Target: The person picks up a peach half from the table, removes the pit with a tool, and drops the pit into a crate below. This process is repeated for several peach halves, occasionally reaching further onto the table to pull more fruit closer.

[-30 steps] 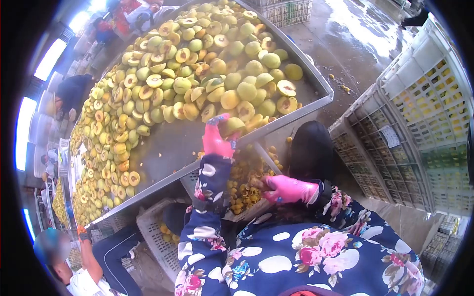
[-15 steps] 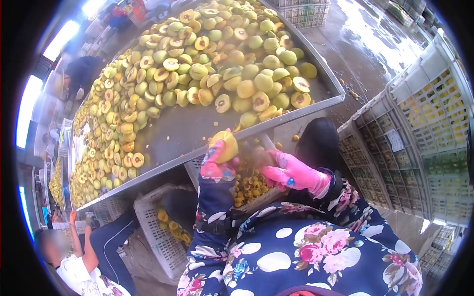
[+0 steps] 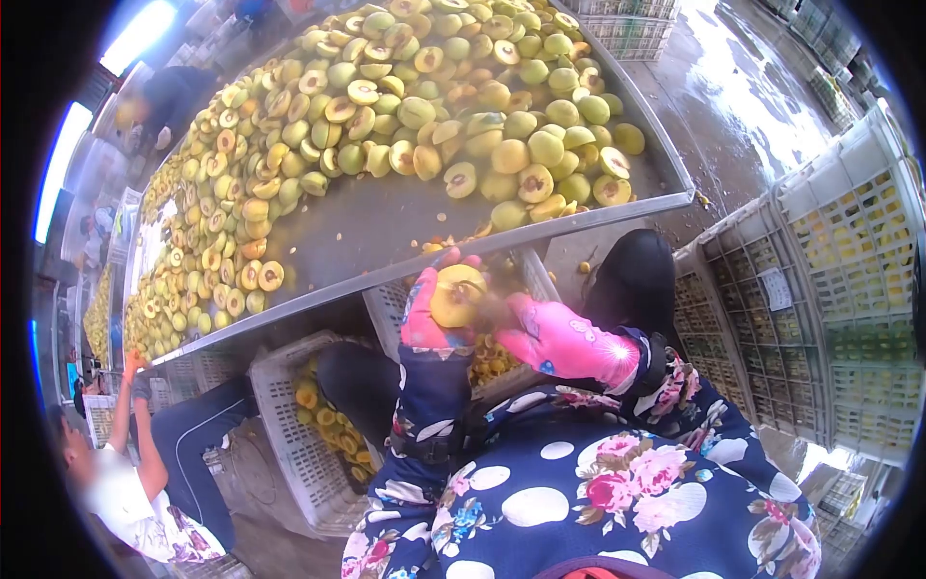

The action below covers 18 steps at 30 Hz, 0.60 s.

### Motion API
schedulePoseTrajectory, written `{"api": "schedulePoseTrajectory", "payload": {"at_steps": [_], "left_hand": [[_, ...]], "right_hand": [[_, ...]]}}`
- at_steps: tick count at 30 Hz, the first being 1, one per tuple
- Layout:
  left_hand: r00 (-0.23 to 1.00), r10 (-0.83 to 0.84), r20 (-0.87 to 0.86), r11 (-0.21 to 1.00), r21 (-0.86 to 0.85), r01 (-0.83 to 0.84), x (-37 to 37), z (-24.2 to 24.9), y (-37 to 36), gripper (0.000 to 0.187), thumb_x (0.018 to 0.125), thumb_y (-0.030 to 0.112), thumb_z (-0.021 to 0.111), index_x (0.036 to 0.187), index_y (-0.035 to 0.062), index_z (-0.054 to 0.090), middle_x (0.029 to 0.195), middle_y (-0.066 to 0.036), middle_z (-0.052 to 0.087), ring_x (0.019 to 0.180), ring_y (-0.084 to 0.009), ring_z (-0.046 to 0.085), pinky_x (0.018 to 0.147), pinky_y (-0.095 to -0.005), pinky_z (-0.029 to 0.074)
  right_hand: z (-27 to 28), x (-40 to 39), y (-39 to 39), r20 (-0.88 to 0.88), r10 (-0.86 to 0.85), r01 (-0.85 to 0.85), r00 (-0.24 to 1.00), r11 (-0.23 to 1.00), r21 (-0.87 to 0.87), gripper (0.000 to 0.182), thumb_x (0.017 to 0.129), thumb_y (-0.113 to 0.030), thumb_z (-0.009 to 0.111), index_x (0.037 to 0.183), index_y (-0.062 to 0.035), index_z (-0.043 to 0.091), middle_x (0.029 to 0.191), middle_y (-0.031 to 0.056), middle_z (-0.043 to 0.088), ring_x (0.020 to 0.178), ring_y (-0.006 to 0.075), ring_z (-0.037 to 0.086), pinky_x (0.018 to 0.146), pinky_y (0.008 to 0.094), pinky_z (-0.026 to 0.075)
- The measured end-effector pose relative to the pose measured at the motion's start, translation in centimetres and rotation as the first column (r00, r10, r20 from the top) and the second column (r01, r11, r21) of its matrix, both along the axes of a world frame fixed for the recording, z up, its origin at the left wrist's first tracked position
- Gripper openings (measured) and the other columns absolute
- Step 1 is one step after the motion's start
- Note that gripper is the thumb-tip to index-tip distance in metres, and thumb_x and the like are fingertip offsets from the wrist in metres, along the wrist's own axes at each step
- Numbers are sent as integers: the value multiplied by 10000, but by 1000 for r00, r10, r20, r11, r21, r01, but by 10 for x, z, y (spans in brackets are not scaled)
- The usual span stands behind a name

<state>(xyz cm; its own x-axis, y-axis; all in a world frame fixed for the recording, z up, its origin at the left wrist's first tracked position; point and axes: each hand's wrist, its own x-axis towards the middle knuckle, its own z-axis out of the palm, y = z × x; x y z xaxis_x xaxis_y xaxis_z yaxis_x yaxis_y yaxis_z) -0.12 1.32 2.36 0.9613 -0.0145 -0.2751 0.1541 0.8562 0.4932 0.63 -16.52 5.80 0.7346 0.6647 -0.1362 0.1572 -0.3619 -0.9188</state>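
In a pink glove, my left hand (image 3: 422, 314) grips a yellow peach half (image 3: 459, 297), cut face up, just in front of the metal table's edge. My right hand (image 3: 567, 340), also gloved in pink, is closed beside the peach. Its fingertips are blurred, and I cannot make out what they hold. Below both hands stands a white crate (image 3: 542, 278) with small yellow peach pieces, partly covered by my hands. Many green-yellow peach halves (image 3: 415, 114) are heaped on the metal table (image 3: 371, 230), some showing red centres.
Stacked white crates (image 3: 772, 289) full of yellow fruit rise at the right. Another crate (image 3: 280, 425) with peach pieces sits at lower left, near a seated person (image 3: 145, 492) whose hands reach the table edge. Wet floor (image 3: 743, 106) shows at upper right.
My left hand has turned the peach half so its cut face shows, and my right hand's fingers have come nearer to it. The view has shifted slightly.
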Motion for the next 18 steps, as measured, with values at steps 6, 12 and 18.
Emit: {"api": "schedulePoseTrajectory", "payload": {"at_steps": [6,12,18], "left_hand": [[999,-12,48,1000,1,12,-2,-6,-2,409,926,290,377,1204,-2,451,1117,-202,535,952,-295,558,819,-396,481],[997,68,26,994,82,-70,-5,-3,-9,390,931,260,368,1182,-22,465,1104,-190,546,959,-254,560,834,-359,470],[993,117,23,914,388,-116,-7,-7,-10,329,906,174,414,1127,-53,503,1044,-169,587,952,-210,568,833,-308,464]], "right_hand": [[-14,-4,7,42,-49,46,998,997,56,292,862,-215,541,968,40,448,744,242,568,727,393,580,604,417,432],[-22,-6,13,280,21,27,960,986,-165,267,859,-211,541,924,30,446,705,227,562,695,381,582,573,419,429],[-21,1,9,-262,99,-80,960,994,79,253,845,-196,535,903,31,439,702,214,566,679,363,586,558,412,432]]}}
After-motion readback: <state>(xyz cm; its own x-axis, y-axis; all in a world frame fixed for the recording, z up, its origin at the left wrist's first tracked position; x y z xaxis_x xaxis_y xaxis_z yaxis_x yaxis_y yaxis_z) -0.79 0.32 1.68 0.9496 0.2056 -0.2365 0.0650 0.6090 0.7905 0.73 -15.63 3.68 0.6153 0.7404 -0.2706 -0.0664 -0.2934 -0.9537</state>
